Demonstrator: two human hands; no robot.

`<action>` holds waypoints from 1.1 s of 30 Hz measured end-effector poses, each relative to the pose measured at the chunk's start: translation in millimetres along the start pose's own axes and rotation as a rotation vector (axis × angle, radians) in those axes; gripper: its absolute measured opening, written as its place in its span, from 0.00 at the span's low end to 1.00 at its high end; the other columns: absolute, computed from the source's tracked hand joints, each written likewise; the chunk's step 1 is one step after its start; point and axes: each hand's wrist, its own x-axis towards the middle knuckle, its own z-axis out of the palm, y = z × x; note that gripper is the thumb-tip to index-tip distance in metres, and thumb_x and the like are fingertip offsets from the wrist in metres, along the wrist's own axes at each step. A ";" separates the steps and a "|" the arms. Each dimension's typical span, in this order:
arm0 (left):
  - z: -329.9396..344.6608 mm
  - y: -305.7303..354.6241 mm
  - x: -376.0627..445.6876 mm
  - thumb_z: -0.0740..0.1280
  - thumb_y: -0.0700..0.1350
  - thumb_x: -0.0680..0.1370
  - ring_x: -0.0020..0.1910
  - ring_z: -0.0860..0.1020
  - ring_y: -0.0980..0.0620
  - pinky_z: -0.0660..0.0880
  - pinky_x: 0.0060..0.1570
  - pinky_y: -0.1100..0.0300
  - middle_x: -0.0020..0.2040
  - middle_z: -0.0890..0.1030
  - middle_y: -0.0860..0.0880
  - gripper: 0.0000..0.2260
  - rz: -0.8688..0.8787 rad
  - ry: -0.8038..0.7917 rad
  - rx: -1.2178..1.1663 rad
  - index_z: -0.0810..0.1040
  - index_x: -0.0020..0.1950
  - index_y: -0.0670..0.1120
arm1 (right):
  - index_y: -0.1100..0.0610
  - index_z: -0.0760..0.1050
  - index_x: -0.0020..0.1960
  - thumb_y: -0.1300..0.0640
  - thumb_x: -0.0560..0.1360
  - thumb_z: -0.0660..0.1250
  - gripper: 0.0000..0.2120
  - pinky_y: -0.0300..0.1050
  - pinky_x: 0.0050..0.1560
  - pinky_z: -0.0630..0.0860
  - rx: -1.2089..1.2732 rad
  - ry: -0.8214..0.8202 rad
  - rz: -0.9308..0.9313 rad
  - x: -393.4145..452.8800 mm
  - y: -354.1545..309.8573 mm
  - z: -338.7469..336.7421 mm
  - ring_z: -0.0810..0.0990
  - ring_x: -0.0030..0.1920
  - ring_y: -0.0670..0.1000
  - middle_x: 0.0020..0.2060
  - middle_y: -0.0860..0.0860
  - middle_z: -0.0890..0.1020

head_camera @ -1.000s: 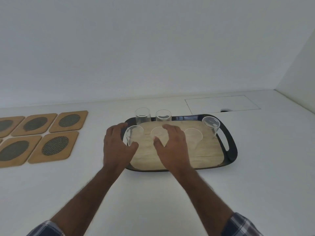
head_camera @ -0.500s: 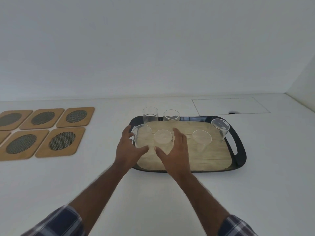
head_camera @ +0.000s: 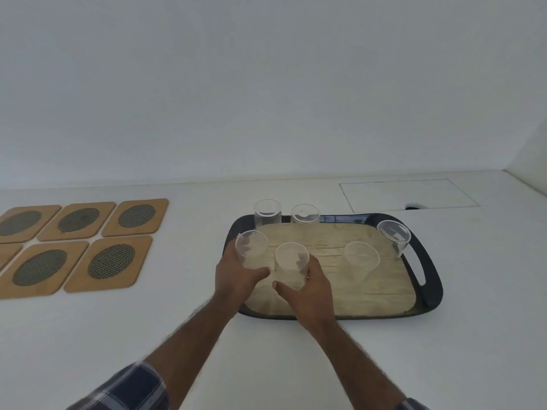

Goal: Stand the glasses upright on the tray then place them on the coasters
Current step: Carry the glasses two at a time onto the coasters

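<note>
A dark tray (head_camera: 429, 279) with a pale wood-grain floor holds several clear glasses, all upright. My left hand (head_camera: 236, 279) is wrapped around the front-left glass (head_camera: 251, 250). My right hand (head_camera: 307, 291) grips the glass beside it (head_camera: 291, 263). Another glass (head_camera: 361, 260) stands alone mid-tray, one (head_camera: 394, 236) at the far right corner, and two at the back edge (head_camera: 267, 214) (head_camera: 305, 215). Several wooden coasters (head_camera: 111, 263) with dark mesh ovals lie in two rows on the white counter to the left.
The white counter meets a plain wall behind and a side wall at the right. A flush rectangular panel (head_camera: 408, 194) with a small dark notch sits in the counter behind the tray. Bare counter separates the tray from the coasters.
Both hands have closed around the two front-left glasses; a second ago they hovered over them with fingers spread. The camera view has shifted slightly.
</note>
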 end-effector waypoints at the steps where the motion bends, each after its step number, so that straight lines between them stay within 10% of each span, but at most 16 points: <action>1: -1.8 0.6 0.2 0.82 0.43 0.60 0.53 0.80 0.57 0.77 0.50 0.59 0.52 0.81 0.60 0.32 0.008 0.020 -0.006 0.75 0.60 0.59 | 0.51 0.72 0.62 0.56 0.62 0.81 0.32 0.39 0.55 0.75 0.009 0.011 -0.004 0.4 -0.6 -0.9 0.78 0.54 0.46 0.53 0.44 0.80; 14: -64.1 24.2 21.4 0.85 0.46 0.60 0.49 0.80 0.66 0.76 0.49 0.63 0.50 0.82 0.66 0.32 0.173 0.059 -0.152 0.76 0.59 0.60 | 0.50 0.73 0.58 0.52 0.62 0.80 0.28 0.24 0.48 0.68 0.055 0.092 -0.104 16.1 -50.6 23.3 0.75 0.50 0.34 0.47 0.40 0.79; 19: -121.0 18.3 29.7 0.84 0.51 0.59 0.51 0.80 0.63 0.75 0.49 0.63 0.51 0.81 0.67 0.31 0.203 0.089 -0.126 0.74 0.56 0.66 | 0.50 0.75 0.55 0.52 0.62 0.80 0.25 0.27 0.45 0.70 0.091 0.073 -0.110 8.7 -75.8 74.8 0.75 0.44 0.34 0.41 0.37 0.78; 23: -178.7 6.9 38.1 0.84 0.49 0.61 0.53 0.78 0.62 0.72 0.46 0.65 0.54 0.81 0.60 0.32 0.213 0.105 -0.102 0.74 0.59 0.63 | 0.50 0.73 0.64 0.50 0.63 0.80 0.32 0.34 0.54 0.74 0.079 0.021 -0.111 -2.8 -99.1 126.0 0.77 0.52 0.38 0.54 0.42 0.80; 33: -323.7 -40.5 55.0 0.84 0.47 0.60 0.47 0.80 0.67 0.75 0.38 0.69 0.49 0.83 0.62 0.30 0.222 0.169 -0.036 0.75 0.52 0.69 | 0.40 0.71 0.57 0.53 0.62 0.81 0.30 0.23 0.47 0.68 0.113 -0.101 -0.188 -26.5 -156.9 255.3 0.75 0.51 0.32 0.48 0.34 0.80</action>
